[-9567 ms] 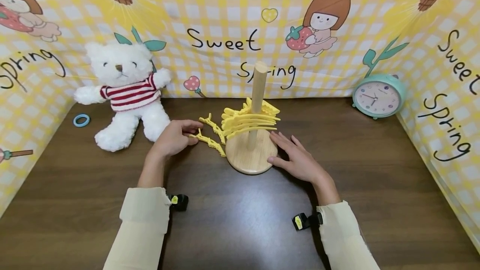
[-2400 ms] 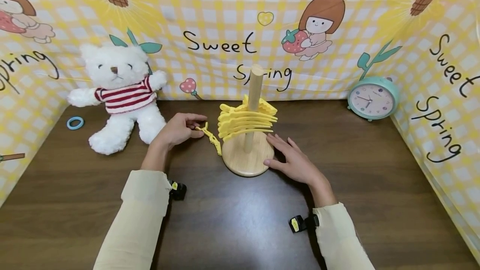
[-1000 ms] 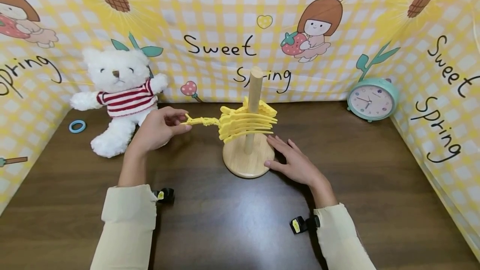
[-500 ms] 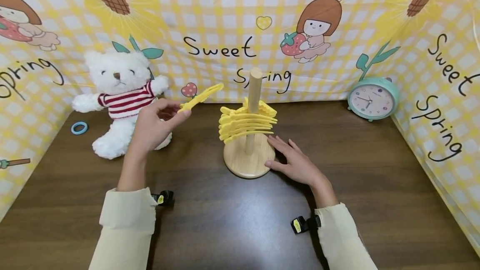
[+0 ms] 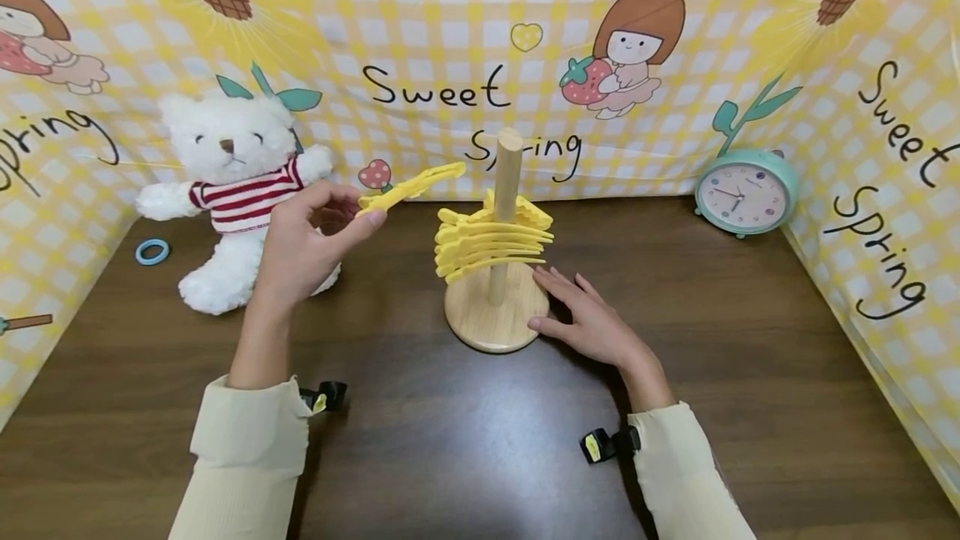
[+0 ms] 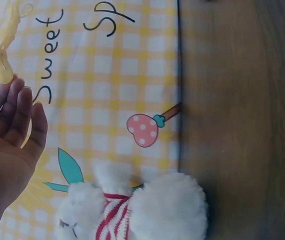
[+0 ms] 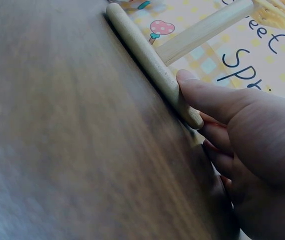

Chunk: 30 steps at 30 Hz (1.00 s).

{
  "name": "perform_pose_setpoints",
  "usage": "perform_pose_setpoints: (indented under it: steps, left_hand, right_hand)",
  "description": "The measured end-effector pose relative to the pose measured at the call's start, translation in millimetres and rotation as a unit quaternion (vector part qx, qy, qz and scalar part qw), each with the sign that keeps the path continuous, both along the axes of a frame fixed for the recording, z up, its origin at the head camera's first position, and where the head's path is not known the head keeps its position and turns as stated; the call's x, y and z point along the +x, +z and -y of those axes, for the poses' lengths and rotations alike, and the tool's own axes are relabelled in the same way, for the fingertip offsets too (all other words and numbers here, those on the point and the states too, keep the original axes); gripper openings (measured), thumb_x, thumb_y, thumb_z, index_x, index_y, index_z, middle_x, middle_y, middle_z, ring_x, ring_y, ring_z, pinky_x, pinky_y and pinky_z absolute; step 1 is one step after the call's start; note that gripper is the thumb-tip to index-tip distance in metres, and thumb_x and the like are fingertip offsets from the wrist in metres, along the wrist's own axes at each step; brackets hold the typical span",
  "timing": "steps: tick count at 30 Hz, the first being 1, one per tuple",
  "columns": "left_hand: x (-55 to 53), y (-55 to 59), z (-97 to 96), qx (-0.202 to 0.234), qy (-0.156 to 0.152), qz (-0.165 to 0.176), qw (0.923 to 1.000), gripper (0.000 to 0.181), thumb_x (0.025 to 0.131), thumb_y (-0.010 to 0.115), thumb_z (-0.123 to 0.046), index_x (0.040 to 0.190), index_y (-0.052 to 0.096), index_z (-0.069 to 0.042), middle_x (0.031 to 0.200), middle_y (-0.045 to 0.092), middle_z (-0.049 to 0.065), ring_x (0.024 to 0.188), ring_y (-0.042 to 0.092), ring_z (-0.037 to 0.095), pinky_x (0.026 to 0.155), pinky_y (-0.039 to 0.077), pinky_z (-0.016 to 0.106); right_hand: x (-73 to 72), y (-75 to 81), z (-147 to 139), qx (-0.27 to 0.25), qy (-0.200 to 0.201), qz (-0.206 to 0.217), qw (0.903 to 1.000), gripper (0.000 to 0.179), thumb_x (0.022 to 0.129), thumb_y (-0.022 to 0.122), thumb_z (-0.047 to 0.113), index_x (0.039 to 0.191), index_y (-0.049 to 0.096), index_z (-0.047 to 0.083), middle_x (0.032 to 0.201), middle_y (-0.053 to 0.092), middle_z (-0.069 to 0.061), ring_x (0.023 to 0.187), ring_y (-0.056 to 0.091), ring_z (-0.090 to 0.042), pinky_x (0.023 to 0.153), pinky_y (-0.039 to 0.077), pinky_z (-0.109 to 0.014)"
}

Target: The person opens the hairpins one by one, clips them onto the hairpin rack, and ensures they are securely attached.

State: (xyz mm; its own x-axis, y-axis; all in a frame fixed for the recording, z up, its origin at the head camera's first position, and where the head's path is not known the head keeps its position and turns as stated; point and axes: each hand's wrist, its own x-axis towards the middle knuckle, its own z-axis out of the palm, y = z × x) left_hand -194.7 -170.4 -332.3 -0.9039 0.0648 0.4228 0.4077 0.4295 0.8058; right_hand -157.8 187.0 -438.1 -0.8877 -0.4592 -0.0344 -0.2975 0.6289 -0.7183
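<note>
A yellow toothed hair clip (image 5: 414, 185) is pinched in my left hand (image 5: 303, 244), raised left of the wooden post (image 5: 510, 169). Its long end points up and right toward the post, apart from it. In the left wrist view, thumb and fingertips meet at the clip's near end (image 6: 5, 70). Several like hair clips (image 5: 491, 244) hang round the post in a fanned stack. My right hand (image 5: 596, 319) holds the rim of the round wooden base (image 5: 498, 327); in the right wrist view the thumb presses its edge and the bent fingers (image 7: 217, 137) lie beside it.
A white teddy bear (image 5: 240, 165) in a striped shirt sits behind my left hand. A blue ring (image 5: 152, 252) lies at the far left. A mint alarm clock (image 5: 746, 194) stands at the back right. Checked cloth (image 5: 435, 7) walls the dark wooden table (image 5: 465, 457).
Two clips lay left of the base, then one; one more has joined the stack. My left hand has lifted the last from the table and turned it toward the post. The right hand stayed.
</note>
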Motion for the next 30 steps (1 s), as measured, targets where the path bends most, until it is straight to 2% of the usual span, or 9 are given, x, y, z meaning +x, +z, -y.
perform_pose_setpoints:
  steps: [7,11,19,22,30]
  left_hand:
    - [4.6,9.6,-5.0,0.022,-0.038,-0.016,0.9989,0.022,0.080,0.085,-0.004,0.094,0.069,0.001,0.085,0.063,0.001,0.078,0.060,0.016,0.071,0.049,0.022]
    - [6.6,12.9,-6.1,0.032,-0.062,-0.038,0.9968,0.023,0.077,0.086,0.003,0.091,0.068,0.003,0.082,0.060,0.005,0.078,0.056,0.021,0.070,0.048,0.022]
    - [11.1,18.3,-6.1,0.035,-0.096,-0.071,0.9923,0.025,0.072,0.086,0.010,0.088,0.068,0.004,0.078,0.056,0.013,0.074,0.050,0.020,0.065,0.043,0.023]
    - [11.7,20.0,-5.3,0.037,-0.113,-0.071,0.9904,0.024,0.071,0.086,0.011,0.086,0.069,0.004,0.076,0.054,0.014,0.073,0.049,0.020,0.062,0.041,0.023]
    - [15.1,24.1,-8.3,0.049,-0.135,-0.049,0.9884,0.023,0.070,0.085,0.013,0.082,0.071,0.000,0.070,0.048,0.004,0.068,0.044,0.017,0.055,0.035,0.024]
  right_hand:
    - [-0.8,-0.8,-2,0.005,-0.002,-0.001,1.0000,0.079,0.098,0.068,0.042,0.159,0.032,0.008,0.163,0.031,-0.008,0.153,0.018,-0.023,0.123,-0.001,-0.046]
    - [-1.3,-1.8,-1,0.006,-0.004,-0.001,1.0000,0.078,0.098,0.068,0.042,0.159,0.032,0.008,0.163,0.031,-0.007,0.153,0.018,-0.022,0.123,0.000,-0.045]
    - [-1.7,-1.2,-1,0.004,-0.002,0.000,1.0000,0.078,0.098,0.068,0.040,0.158,0.033,0.007,0.163,0.031,-0.009,0.153,0.018,-0.023,0.123,-0.001,-0.045]
    - [-1.2,-0.7,-1,0.003,-0.001,0.000,1.0000,0.079,0.097,0.068,0.041,0.158,0.033,0.007,0.163,0.031,-0.009,0.153,0.018,-0.024,0.123,-0.001,-0.045]
    - [-0.8,-1.6,-1,0.001,0.002,-0.006,1.0000,0.078,0.098,0.068,0.041,0.158,0.033,0.007,0.162,0.032,-0.009,0.153,0.020,-0.024,0.123,0.000,-0.045]
